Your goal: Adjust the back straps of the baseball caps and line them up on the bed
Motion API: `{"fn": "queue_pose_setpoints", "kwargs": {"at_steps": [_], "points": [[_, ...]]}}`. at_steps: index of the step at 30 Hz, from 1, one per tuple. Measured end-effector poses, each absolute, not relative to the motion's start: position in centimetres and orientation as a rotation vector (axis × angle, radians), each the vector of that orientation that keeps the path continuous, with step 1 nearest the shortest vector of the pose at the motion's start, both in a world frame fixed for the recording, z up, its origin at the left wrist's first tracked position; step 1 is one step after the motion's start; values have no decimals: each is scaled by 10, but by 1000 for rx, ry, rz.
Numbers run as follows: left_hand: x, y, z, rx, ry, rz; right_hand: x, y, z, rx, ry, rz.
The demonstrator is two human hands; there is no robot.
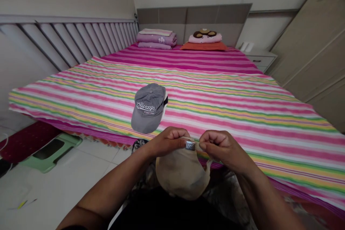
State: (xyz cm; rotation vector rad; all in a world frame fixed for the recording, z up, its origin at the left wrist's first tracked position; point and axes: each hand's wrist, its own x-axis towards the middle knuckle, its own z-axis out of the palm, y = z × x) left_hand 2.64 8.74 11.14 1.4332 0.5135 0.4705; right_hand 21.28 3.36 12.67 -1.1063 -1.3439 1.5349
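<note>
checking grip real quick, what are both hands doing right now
Left hand: closed, holding the strap of a beige cap by its metal buckle.
Right hand: closed, holding the same strap.

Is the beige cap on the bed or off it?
Off: the beige cap hangs below the left hand and right hand, which pinch its strap at a metal buckle.

The left hand (167, 142) and right hand (225, 147) pinch the strap and metal buckle (190, 145) of a beige cap (180, 174) at bottom centre, just below a grey cap (148, 108) lying on the striped bed (242, 115), with folded blankets (156, 38) at the top.
</note>
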Motion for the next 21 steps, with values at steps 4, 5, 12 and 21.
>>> {"fn": "queue_pose_setpoints", "kwargs": {"at_steps": [4, 5, 12, 21], "points": [[26, 88, 110, 1452, 508, 462, 215, 35, 125, -1121, -1385, 1553], [26, 88, 110, 1455, 508, 460, 216, 35, 125, -1126, -1395, 1543], [27, 88, 110, 1445, 499, 459, 213, 37, 124, -1127, -1387, 1530], [29, 87, 108, 1398, 530, 478, 208, 34, 118, -1091, -1318, 1541]]}}
